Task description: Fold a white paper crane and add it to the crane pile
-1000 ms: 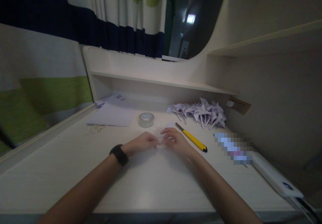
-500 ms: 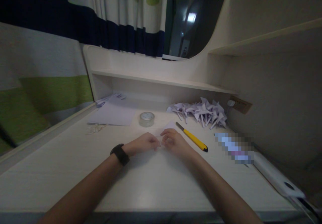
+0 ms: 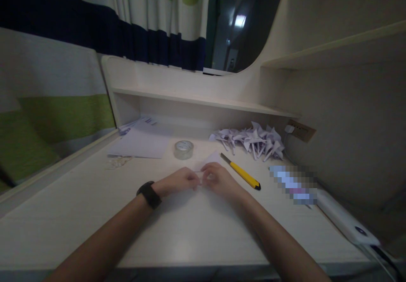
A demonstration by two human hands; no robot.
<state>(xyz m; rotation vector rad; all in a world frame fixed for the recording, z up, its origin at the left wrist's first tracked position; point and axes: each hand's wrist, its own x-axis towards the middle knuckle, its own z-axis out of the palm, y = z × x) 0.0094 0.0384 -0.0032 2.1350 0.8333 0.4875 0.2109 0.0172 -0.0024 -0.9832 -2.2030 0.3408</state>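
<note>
My left hand (image 3: 181,181), with a dark watch (image 3: 149,194) on its wrist, is closed in a pinch low over the desk. Fingertip to fingertip with it, my right hand (image 3: 221,181) has thumb and forefinger curled together. Something small and pale seems to be between the two hands; my fingers hide most of it. Just behind my right hand lies a small white piece of paper (image 3: 213,158). To its right is a yellow utility knife (image 3: 244,175) with its blade out. A roll of clear tape (image 3: 183,150) lies beyond my left hand.
White paper sheets (image 3: 139,141) lie at the back left, with small pale scraps (image 3: 119,162) before them. Folded paper pinwheels (image 3: 253,138) are heaped at the back right. A blurred-out device (image 3: 292,184) and a white power strip (image 3: 345,218) lie along the right wall.
The view has shifted slightly. Both hands stay together in nearly the same place, with only small finger movement. The things on the desk have not moved.
</note>
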